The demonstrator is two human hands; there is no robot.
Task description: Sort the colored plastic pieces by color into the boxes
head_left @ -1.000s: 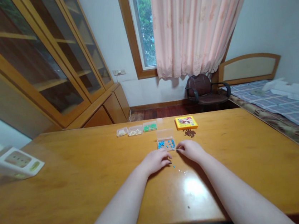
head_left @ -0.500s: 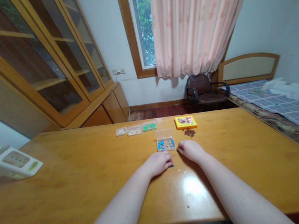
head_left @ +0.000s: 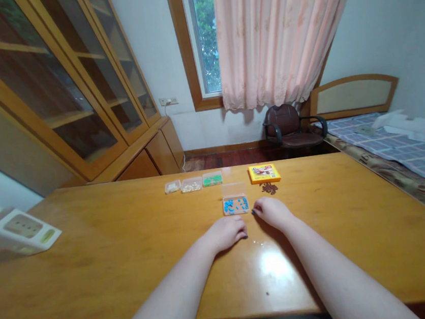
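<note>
My right hand (head_left: 270, 211) is closed in a pinch just right of a clear plastic box (head_left: 236, 212). A tiny blue piece (head_left: 253, 212) shows at its fingertips, too small to name. The box has its lid (head_left: 234, 190) raised, with several small blue pieces (head_left: 228, 206) inside. Below the box, my left hand (head_left: 229, 231) rests on the table with fingers curled together. A small dark spot shows at those fingertips; I cannot make out whether it is a held thing. A few tiny clear bits (head_left: 259, 243) lie on the table between the forearms.
Small clear boxes of green pieces (head_left: 213, 180) and pale pieces (head_left: 191, 186), with a smaller box (head_left: 172, 187), line the table's (head_left: 111, 253) far side. A yellow packet (head_left: 264, 173) lies behind a brown pile (head_left: 269, 189). A white container (head_left: 24, 229) stands at left.
My right hand has shifted slightly, and blue now shows more at its fingertips. The bluish speck at my left fingertips now looks dark. The boxes have stayed in place.
</note>
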